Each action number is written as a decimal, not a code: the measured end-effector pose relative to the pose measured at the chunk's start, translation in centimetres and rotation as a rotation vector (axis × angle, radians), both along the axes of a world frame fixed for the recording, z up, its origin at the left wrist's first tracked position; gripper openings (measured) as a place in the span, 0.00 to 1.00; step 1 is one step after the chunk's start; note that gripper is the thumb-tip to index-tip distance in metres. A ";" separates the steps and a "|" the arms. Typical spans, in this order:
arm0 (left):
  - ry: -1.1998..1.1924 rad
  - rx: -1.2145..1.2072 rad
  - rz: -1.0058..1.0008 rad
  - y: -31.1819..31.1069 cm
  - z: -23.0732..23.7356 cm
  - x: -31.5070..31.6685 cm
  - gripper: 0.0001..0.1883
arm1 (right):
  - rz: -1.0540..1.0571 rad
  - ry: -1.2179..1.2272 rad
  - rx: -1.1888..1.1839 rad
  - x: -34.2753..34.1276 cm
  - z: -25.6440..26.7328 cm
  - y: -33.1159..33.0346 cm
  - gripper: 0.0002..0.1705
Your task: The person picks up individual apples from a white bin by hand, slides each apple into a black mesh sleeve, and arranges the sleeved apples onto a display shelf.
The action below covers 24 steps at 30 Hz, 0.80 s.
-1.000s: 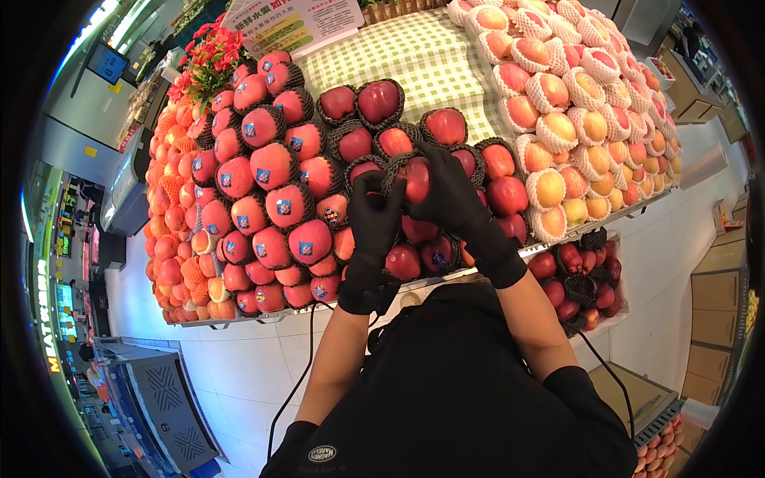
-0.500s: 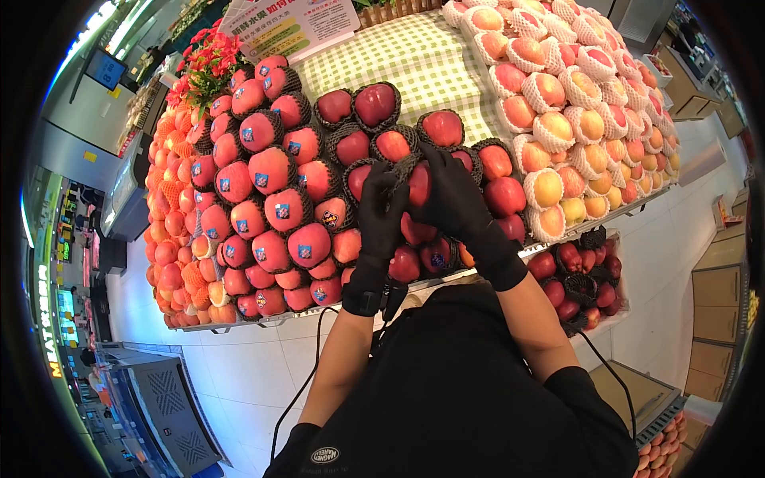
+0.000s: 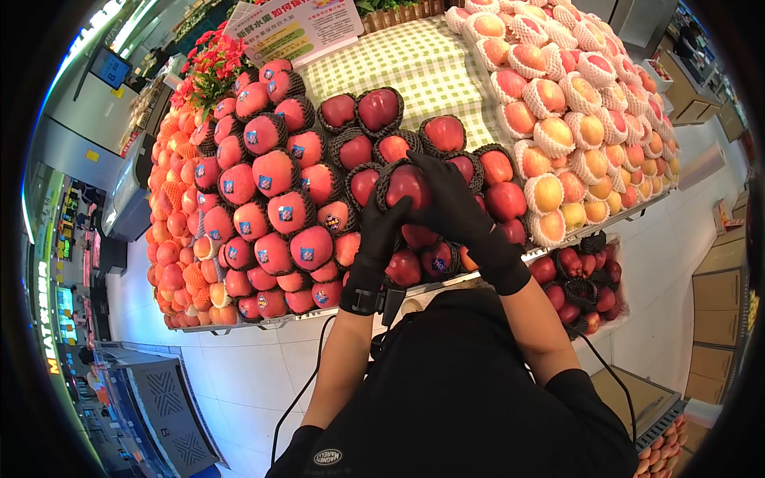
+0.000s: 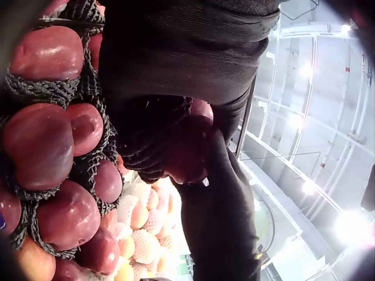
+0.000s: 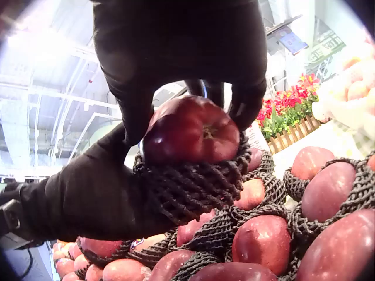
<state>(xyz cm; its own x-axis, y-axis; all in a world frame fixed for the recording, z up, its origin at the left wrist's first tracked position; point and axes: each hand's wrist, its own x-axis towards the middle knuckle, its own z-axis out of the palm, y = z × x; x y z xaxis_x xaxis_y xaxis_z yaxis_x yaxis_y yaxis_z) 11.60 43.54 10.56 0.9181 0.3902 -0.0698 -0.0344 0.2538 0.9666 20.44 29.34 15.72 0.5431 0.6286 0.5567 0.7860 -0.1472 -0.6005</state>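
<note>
Both black-gloved hands hold one dark red apple [image 3: 407, 190] above the front of a pile of red apples. A black foam net [image 5: 196, 187] wraps its lower half, while the bare top with the stem hollow [image 5: 208, 132] faces up in the right wrist view. From the left and below, my left hand [image 3: 383, 231] grips the netted side, its thumb along the apple. My right hand [image 3: 453, 197] curls its fingers over the apple's top from the right. In the left wrist view the apple [image 4: 188, 149] is shaded and partly hidden behind the left hand [image 4: 181, 52].
Stickered red apples [image 3: 273, 174] in black nets stand stacked on the left. Pale peach-coloured fruit [image 3: 555, 135] in white nets fills the right side. Behind lie a green checked cloth [image 3: 406, 60], a sign [image 3: 299, 30] and red flowers [image 3: 215, 68]. A crate of dark apples [image 3: 570, 295] sits lower right.
The left fingers, earlier pinching the bunched net at the apple's upper left, have slid lower along its side. The net now sits round the apple, and more of its red skin shows.
</note>
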 end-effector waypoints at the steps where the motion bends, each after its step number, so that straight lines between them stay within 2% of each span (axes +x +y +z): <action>1: 0.024 -0.094 0.000 0.3 -0.2 -0.1 0.30 | 0.030 0.166 0.072 0.1 0.0 -0.3 0.43; 3: 0.070 -0.284 -0.001 0.6 -0.3 -0.2 0.29 | 0.091 0.497 0.214 0.3 0.1 -0.9 0.38; 7: -0.089 -0.414 0.014 0.3 0.7 -0.5 0.27 | -0.023 0.563 0.272 1.8 -1.2 -1.4 0.27; 9: -0.115 -0.419 -0.011 0.7 -0.1 -0.6 0.28 | -0.039 0.658 0.246 1.9 -2.0 -1.4 0.23; 11: -0.102 -0.174 -0.042 1.0 -1.2 -0.7 0.28 | 0.033 0.833 0.284 1.7 -2.4 -1.2 0.21; 12: -0.095 -0.169 -0.040 0.9 -1.2 -0.7 0.28 | 0.070 0.921 0.301 1.6 -2.4 -1.1 0.20; 13: -0.088 -0.163 -0.038 0.8 -1.3 -0.8 0.28 | 0.038 0.905 0.275 1.5 -2.4 -1.2 0.18; 15: -0.074 -0.383 -0.005 0.6 -1.0 -0.7 0.28 | -0.027 0.872 0.228 1.4 -2.2 -1.1 0.16; 18: 0.009 -0.216 0.016 0.3 0.0 -1.2 0.29 | -0.007 0.874 0.203 1.4 -2.1 -1.1 0.14; 21: -0.087 -0.164 0.028 0.1 0.4 -1.2 0.33 | -0.048 0.669 0.139 1.8 -2.5 -1.3 0.12; 24: -0.095 0.003 0.056 0.0 1.1 -0.9 0.37 | -0.130 0.527 0.171 1.9 -2.6 -1.3 0.10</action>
<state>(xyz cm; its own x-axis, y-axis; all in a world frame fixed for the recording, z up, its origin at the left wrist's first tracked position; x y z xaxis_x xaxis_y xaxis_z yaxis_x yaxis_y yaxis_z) 10.68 43.52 11.64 0.8973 0.4409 0.0184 -0.1403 0.2456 0.9592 22.38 28.08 13.16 0.8417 0.4629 0.2780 0.3559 -0.0884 -0.9303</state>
